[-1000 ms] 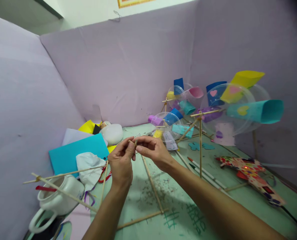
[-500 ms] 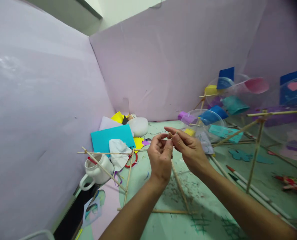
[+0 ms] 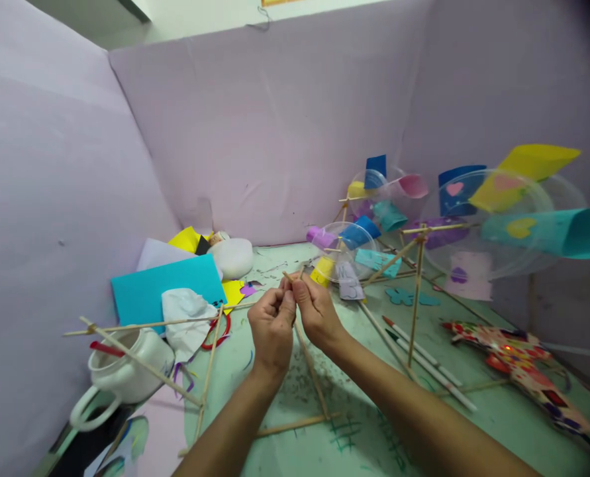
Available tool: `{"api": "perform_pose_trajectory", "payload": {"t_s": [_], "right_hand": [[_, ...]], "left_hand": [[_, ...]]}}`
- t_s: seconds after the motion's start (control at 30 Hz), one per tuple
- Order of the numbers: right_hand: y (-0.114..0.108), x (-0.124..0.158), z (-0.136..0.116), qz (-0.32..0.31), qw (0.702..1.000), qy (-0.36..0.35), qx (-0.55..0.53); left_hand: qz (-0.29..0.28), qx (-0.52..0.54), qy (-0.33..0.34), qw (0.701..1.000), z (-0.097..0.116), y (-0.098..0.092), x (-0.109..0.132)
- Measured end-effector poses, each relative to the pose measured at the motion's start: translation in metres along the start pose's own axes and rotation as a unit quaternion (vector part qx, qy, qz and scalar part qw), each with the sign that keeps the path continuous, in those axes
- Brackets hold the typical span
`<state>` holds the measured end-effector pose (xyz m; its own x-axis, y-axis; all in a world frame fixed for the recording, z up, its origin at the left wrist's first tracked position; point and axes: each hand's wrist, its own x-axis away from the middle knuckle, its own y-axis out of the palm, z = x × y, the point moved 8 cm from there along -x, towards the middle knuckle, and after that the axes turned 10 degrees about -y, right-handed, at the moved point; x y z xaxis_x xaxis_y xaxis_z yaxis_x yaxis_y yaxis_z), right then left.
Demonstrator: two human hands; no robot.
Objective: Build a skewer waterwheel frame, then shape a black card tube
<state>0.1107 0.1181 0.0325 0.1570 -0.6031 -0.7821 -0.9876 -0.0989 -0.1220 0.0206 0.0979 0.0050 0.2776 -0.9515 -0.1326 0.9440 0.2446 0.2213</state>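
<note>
My left hand (image 3: 271, 326) and my right hand (image 3: 316, 309) meet in the middle of the view, fingers pinched together at the top joint of a thin wooden stick frame (image 3: 310, 371). The sticks cross between my fingertips and slope down to the green tabletop (image 3: 324, 450). What binds the joint is hidden by my fingers. A second part of the stick frame (image 3: 140, 361) leans over a white jug (image 3: 126, 374) to the left.
Paper windmills with clear discs and coloured cones (image 3: 498, 212) stand on stick stands at the right. Pencils (image 3: 424, 354) and a patterned star shape (image 3: 518, 364) lie nearby. Cyan foam sheet (image 3: 165, 291), crumpled white paper and red scissors sit at left. Purple walls enclose the table.
The view swung left and back again. My hands stayed pinched on the stick joint, drawing closer together, with the left thumb now against the right fingers.
</note>
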Motion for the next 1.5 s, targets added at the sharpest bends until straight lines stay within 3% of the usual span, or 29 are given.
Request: {"api": "perform_pose_trajectory", "payload": {"t_s": [0.13,0.3,0.47,0.57,0.7,0.87,1.03,1.23,1.3,1.5], "right_hand": [[-0.004,0.000,0.004,-0.007,1.000,0.011,-0.010],[-0.002,-0.013,0.006,-0.038,0.982,0.092,-0.160],[-0.002,-0.021,0.009,-0.004,0.968,0.145,-0.205],[-0.001,-0.017,0.011,0.005,0.977,0.127,-0.170],[-0.004,-0.010,0.005,0.008,0.996,0.051,-0.067],[-0.008,-0.005,-0.003,0.013,0.999,-0.013,-0.027],[-0.012,-0.007,0.003,-0.003,0.999,0.010,-0.039],[-0.013,-0.012,0.019,0.007,0.975,0.152,-0.160],[-0.013,-0.013,0.018,0.012,0.977,0.145,-0.153],[-0.013,-0.008,0.007,0.031,0.996,0.032,-0.073]], "left_hand": [[-0.006,0.013,-0.008,1.000,0.000,0.000,-0.002],[0.022,-0.017,0.005,1.000,0.000,-0.006,-0.009],[0.023,-0.021,0.005,1.000,-0.002,-0.006,-0.009],[0.030,-0.027,0.005,0.999,-0.004,-0.007,-0.008],[0.035,-0.037,0.011,0.999,-0.004,-0.007,-0.007],[0.023,-0.010,0.005,1.000,-0.002,-0.004,-0.006],[0.006,0.017,-0.019,1.000,-0.003,-0.002,-0.009],[0.004,0.006,-0.030,1.000,-0.004,0.000,-0.011],[0.004,0.002,-0.024,1.000,-0.004,0.000,-0.012],[0.008,-0.001,-0.001,1.000,-0.005,-0.002,-0.012]]}}
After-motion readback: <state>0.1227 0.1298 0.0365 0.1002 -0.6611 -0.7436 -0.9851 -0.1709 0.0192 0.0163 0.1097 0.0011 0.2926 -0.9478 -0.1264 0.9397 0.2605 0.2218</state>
